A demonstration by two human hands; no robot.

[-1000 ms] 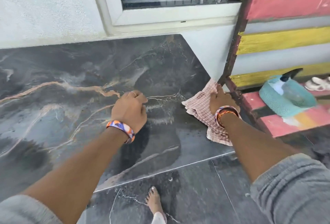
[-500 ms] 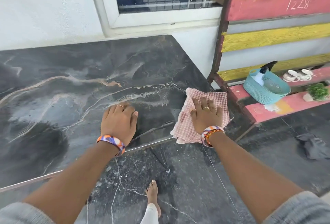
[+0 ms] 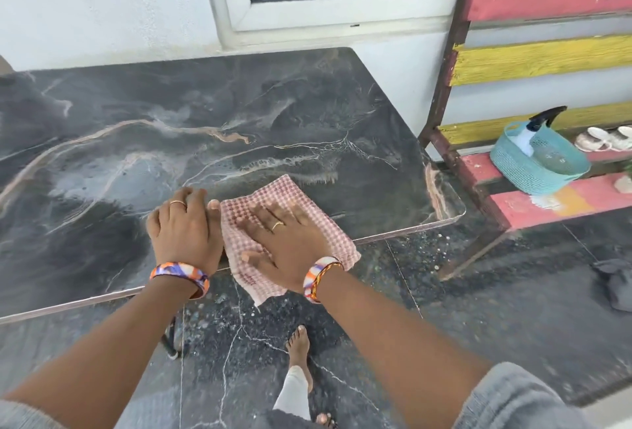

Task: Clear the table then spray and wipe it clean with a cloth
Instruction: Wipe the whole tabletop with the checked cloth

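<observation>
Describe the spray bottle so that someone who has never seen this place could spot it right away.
Find the striped red and yellow bench right of the dark marble table. On its red seat sits a teal mesh basket. The spray bottle stands inside it, the only thing with a black trigger nozzle poking above the rim.

We see soft, even daylight, bright on the white wall [image 3: 102,8] beyond the fingers. The dark marble table [image 3: 239,104] carries a pale sheen ahead of the fingertips. Shadows beneath the table edge are faint. Wide-angle distortion bends lines at the frame's edges; the right hand [image 3: 287,240] shows slight motion blur.
</observation>
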